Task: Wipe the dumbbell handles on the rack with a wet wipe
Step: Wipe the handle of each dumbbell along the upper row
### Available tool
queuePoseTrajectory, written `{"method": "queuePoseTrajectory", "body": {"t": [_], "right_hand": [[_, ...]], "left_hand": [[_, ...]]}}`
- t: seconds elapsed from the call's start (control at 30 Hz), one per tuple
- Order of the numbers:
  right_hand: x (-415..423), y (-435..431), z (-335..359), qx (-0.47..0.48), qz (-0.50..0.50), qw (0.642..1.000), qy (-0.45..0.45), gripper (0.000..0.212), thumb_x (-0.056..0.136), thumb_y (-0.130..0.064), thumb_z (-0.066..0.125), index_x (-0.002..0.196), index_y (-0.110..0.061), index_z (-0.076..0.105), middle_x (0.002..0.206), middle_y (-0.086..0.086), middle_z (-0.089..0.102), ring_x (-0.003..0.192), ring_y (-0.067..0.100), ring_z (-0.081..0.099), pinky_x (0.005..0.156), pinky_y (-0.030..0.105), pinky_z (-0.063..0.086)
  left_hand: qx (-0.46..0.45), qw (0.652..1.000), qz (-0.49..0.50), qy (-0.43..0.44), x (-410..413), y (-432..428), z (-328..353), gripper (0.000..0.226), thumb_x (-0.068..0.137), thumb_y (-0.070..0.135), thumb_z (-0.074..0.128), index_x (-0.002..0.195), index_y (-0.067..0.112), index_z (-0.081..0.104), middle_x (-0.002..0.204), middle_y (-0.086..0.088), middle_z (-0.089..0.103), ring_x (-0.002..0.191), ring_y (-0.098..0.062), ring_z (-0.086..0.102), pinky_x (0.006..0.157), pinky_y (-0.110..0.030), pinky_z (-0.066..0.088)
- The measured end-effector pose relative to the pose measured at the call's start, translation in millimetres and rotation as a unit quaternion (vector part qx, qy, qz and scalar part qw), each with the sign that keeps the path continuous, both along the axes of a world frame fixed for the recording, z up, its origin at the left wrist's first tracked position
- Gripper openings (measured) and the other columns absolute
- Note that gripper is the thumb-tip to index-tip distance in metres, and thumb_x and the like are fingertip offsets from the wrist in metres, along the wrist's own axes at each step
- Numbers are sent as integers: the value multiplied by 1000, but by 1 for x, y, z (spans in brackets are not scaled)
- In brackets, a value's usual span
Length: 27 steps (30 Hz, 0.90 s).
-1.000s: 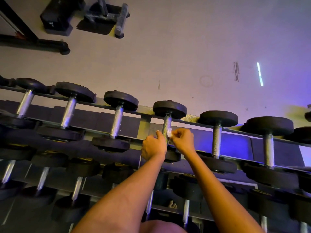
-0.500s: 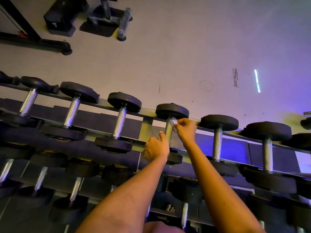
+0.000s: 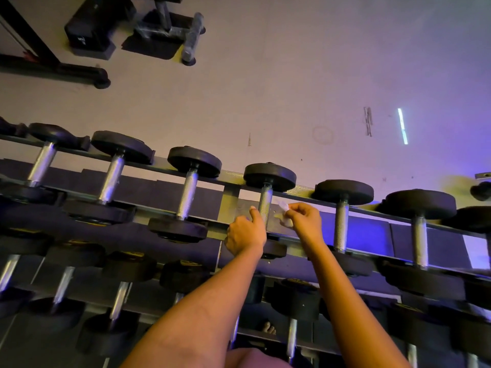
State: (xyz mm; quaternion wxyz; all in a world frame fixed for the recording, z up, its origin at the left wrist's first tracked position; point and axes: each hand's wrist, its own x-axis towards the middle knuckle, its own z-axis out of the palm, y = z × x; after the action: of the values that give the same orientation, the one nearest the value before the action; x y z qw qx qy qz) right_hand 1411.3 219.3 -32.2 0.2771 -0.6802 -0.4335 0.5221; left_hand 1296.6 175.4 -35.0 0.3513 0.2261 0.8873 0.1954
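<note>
- Six dumbbells lie side by side on the top tier of the rack (image 3: 305, 193). Each has one head on the far rail and one on the near rail.
- One dumbbell (image 3: 269, 176), fourth from the left, sits between the two hands. Its handle (image 3: 265, 201) is bare from the far head down to the hands.
- The left hand (image 3: 245, 235) is at the near left of that handle, with the thumb (image 3: 255, 212) straight against the handle's left edge. The other fingers are curled, and I cannot tell whether they grasp anything.
- The right hand (image 3: 303, 221) pinches the wipe (image 3: 283, 207) just right of the handle. A thin gap shows between wipe and metal.
- Right of that hand there is open room as far as the next handle (image 3: 341, 224), and left of the left hand as far as another handle (image 3: 187, 197).
- Lower tiers hold more dumbbells near the person, under both forearms.
- Beyond the far rail is open floor (image 3: 265, 88), with a dark frame (image 3: 53, 67) at far left.
</note>
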Motion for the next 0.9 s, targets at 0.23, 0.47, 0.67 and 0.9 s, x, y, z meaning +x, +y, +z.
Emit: {"method": "queuePoseTrajectory", "body": {"t": [0.23, 0.47, 0.67, 0.9], "right_hand": [[-15, 26, -14, -9, 6, 1000, -27, 20, 86, -33, 70, 79, -14, 71, 73, 2, 70, 83, 24, 67, 83, 46, 57], [-19, 29, -17, -112, 11, 987, 114, 19, 85, 13, 58, 87, -4, 63, 84, 12, 64, 90, 26, 61, 69, 29, 57], [-22, 33, -24, -110, 1, 990, 85, 20, 78, 15, 61, 79, -5, 66, 85, 13, 64, 86, 24, 59, 72, 35, 56], [-20, 31, -17, -67, -22, 995, 65, 11, 79, 9, 68, 79, -1, 63, 80, 12, 65, 76, 22, 64, 64, 34, 61]], "left_hand": [[-12, 1000, -10, 4, 0, 0, 0, 60, 96, 56, 29, 92, 12, 69, 97, -11, 67, 78, -24, 52, 65, -33, 39], [-12, 1000, -12, 9, 1, 1, -2, 59, 97, 56, 30, 93, 11, 68, 98, -10, 66, 77, -22, 49, 62, -31, 35], [-16, 1000, -15, 8, 1, 0, 1, 57, 97, 55, 30, 95, 12, 68, 99, -10, 66, 76, -21, 48, 61, -31, 34], [-13, 1000, -5, 0, 1, 0, 4, 55, 96, 56, 32, 88, 13, 66, 100, -12, 66, 81, -26, 54, 65, -33, 38]]}}
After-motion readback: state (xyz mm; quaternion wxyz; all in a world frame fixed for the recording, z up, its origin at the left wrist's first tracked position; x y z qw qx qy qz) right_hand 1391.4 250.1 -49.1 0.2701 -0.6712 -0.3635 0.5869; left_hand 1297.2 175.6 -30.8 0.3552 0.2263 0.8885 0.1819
